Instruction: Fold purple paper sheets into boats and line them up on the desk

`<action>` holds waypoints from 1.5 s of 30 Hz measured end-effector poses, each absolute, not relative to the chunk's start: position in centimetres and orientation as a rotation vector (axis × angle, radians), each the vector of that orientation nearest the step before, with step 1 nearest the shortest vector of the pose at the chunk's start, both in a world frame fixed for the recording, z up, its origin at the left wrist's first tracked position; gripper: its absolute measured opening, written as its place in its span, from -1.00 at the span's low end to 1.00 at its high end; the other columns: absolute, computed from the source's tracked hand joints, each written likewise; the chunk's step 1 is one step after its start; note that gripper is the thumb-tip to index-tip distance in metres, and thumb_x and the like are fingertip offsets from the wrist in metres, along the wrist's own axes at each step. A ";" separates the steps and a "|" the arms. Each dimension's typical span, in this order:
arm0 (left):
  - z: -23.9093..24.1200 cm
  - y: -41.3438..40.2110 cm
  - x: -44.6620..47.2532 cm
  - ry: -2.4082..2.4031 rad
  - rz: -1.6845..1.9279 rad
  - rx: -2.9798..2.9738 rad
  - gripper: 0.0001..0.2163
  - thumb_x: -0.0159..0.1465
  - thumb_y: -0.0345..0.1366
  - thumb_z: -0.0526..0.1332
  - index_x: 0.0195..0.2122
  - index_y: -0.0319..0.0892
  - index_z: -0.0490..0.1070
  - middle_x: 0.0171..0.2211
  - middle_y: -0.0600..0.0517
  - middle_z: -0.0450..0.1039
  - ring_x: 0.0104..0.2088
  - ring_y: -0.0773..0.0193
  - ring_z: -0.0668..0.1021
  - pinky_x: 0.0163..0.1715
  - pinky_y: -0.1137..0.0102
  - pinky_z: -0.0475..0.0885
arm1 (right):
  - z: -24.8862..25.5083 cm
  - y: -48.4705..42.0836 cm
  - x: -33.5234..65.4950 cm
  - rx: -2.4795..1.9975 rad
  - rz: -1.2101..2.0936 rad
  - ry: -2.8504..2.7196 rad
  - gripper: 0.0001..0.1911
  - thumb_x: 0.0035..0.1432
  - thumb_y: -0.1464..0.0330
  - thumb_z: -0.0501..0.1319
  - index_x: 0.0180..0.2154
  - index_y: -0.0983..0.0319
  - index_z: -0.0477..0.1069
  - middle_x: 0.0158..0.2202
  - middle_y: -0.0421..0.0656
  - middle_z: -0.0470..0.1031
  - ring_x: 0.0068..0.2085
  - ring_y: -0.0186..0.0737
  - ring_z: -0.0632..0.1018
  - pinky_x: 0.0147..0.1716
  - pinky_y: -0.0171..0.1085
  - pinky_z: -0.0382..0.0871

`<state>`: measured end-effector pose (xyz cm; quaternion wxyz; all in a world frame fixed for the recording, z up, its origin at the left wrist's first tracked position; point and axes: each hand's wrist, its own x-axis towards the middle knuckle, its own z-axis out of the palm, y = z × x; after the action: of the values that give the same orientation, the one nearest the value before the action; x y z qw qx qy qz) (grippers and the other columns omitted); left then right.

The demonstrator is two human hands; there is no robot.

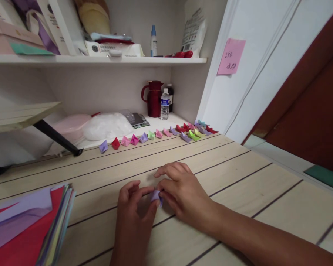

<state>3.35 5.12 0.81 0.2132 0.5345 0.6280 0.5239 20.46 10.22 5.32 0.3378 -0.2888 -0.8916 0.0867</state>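
Both hands, left hand [133,207] and right hand [183,192], pinch purple folded paper [156,196] between their fingertips.

2 bare hands [161,199], forearms uncovered; no rings, watch or sleeves.

Matt wooden desk [238,173], seemingly paper boats [158,133]

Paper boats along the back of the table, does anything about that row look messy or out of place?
The row of paper boats runs evenly spaced from the left, but at its right end the boats bunch into a loose cluster, some touching or overlapping. Nothing looks torn or spilled.
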 end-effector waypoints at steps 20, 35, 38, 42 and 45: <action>2.1 4.5 4.3 1.665 1.280 1.425 -0.89 0.11 -0.17 0.33 -0.35 -0.03 0.54 -0.34 0.04 0.62 -0.33 0.16 0.62 -0.27 0.31 0.47 | 4.6 10.5 20.5 -0.783 0.341 -2.429 -0.93 0.13 0.49 0.29 -0.33 0.22 0.50 -0.24 -0.13 0.57 -0.15 -0.11 0.50 -0.07 -0.09 0.27; 3.1 4.7 4.5 1.584 1.311 1.241 -0.87 0.10 -0.17 0.30 -0.44 -0.10 0.48 -0.41 0.05 0.60 -0.34 0.21 0.60 -0.28 0.36 0.45 | 4.4 10.5 20.4 -0.853 0.483 -2.353 -0.86 0.03 0.54 0.30 -0.36 0.19 0.45 -0.22 -0.15 0.57 -0.13 -0.10 0.50 -0.06 -0.11 0.29; 2.9 4.7 4.4 1.584 1.318 1.243 -0.88 0.10 -0.18 0.30 -0.46 -0.10 0.47 -0.41 0.06 0.59 -0.34 0.23 0.59 -0.26 0.36 0.45 | 4.4 10.6 20.4 -0.836 0.483 -2.377 -0.86 0.03 0.53 0.29 -0.36 0.19 0.44 -0.23 -0.15 0.57 -0.13 -0.11 0.50 -0.07 -0.12 0.30; 2.8 4.7 4.4 1.592 1.323 1.256 -0.91 0.09 -0.22 0.29 -0.47 -0.10 0.44 -0.44 0.07 0.56 -0.36 0.24 0.58 -0.29 0.37 0.44 | 4.2 10.7 20.5 -0.811 0.488 -2.395 -0.86 0.02 0.53 0.29 -0.36 0.19 0.44 -0.25 -0.16 0.56 -0.14 -0.12 0.50 -0.06 -0.13 0.30; 2.7 4.8 4.4 1.594 1.322 1.255 -0.91 0.08 -0.23 0.29 -0.47 -0.10 0.42 -0.46 0.09 0.54 -0.39 0.26 0.57 -0.32 0.39 0.44 | 4.2 10.7 20.4 -0.822 0.495 -2.394 -0.85 0.02 0.53 0.29 -0.35 0.19 0.45 -0.24 -0.16 0.57 -0.13 -0.12 0.50 -0.06 -0.13 0.30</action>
<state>4.35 4.78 2.69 0.3523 0.4849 0.6161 0.5110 20.44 10.68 4.16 0.2776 -0.3061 -0.8918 0.1843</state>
